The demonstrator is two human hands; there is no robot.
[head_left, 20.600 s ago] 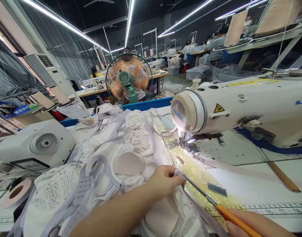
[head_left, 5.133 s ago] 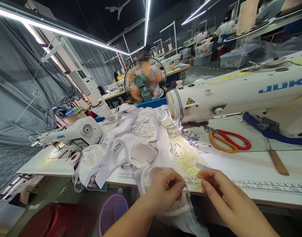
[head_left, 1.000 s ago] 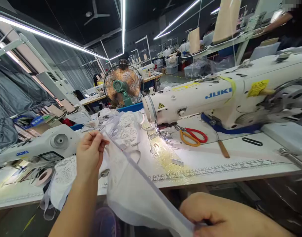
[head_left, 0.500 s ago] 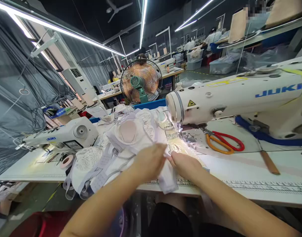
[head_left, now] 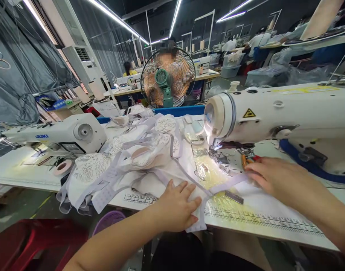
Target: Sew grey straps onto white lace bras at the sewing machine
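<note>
My left hand [head_left: 179,207] lies with spread fingers on the white fabric of a bra [head_left: 144,156] near the table's front edge. From that fabric a pale lavender strap [head_left: 229,183] stretches to the right. Its far end is at the fingers of my right hand [head_left: 271,175], which are closed on it. The same hand covers most of the scissors [head_left: 244,161]; only bits of the orange and red handles show, and whether the fingers grip them is hidden. A white sewing machine [head_left: 246,116] stands just behind, its lamp lit over the needle area.
More white lace bras [head_left: 92,167] are heaped on the left. A second sewing machine [head_left: 65,135] stands beyond them, near a tape roll [head_left: 63,168]. A ruler strip [head_left: 263,218] runs along the front edge. A green fan [head_left: 167,81] stands behind, with a person beyond it.
My hands have moved apart: the right went right to the scissors, drawing the strap out, and the left opened flat on the fabric. The view has shifted too.
</note>
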